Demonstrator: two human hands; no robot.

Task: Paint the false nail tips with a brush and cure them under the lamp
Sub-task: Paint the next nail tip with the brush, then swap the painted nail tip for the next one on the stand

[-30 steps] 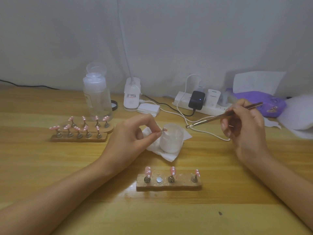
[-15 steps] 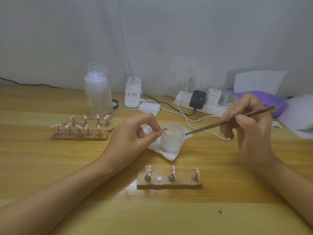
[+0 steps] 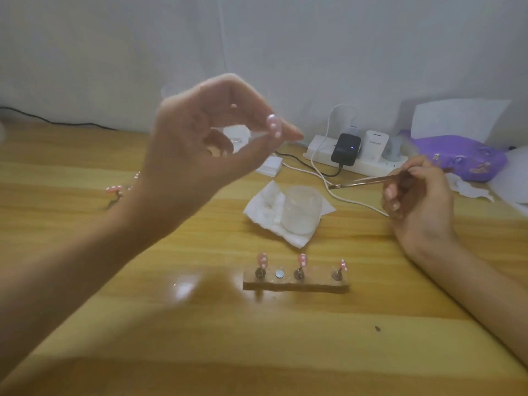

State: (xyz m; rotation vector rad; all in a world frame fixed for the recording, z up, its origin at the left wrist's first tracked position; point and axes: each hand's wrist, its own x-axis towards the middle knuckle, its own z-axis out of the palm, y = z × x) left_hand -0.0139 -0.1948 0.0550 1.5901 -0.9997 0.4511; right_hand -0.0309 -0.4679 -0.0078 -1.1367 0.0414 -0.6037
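My left hand [image 3: 200, 155] is raised high above the table and pinches a pink false nail tip [image 3: 273, 125] with white dots between thumb and fingers. My right hand [image 3: 420, 198] rests low at the right and grips a thin brush [image 3: 368, 180], whose bristle end points left over the table. A small wooden holder [image 3: 295, 285] in front carries three pink tips on stands and has one bare metal spot. A frosted white jar [image 3: 301, 212] stands on a folded tissue [image 3: 263, 212] between the hands.
A second holder with pink tips [image 3: 120, 190] lies at the left, mostly hidden by my left arm. A power strip [image 3: 360, 161] with a black charger and white cables runs along the back. A purple pouch [image 3: 460, 158] and white papers sit at the far right.
My left hand has lifted the nail tip from beside the jar up toward the camera. My right hand has sunk a little, still holding the brush.
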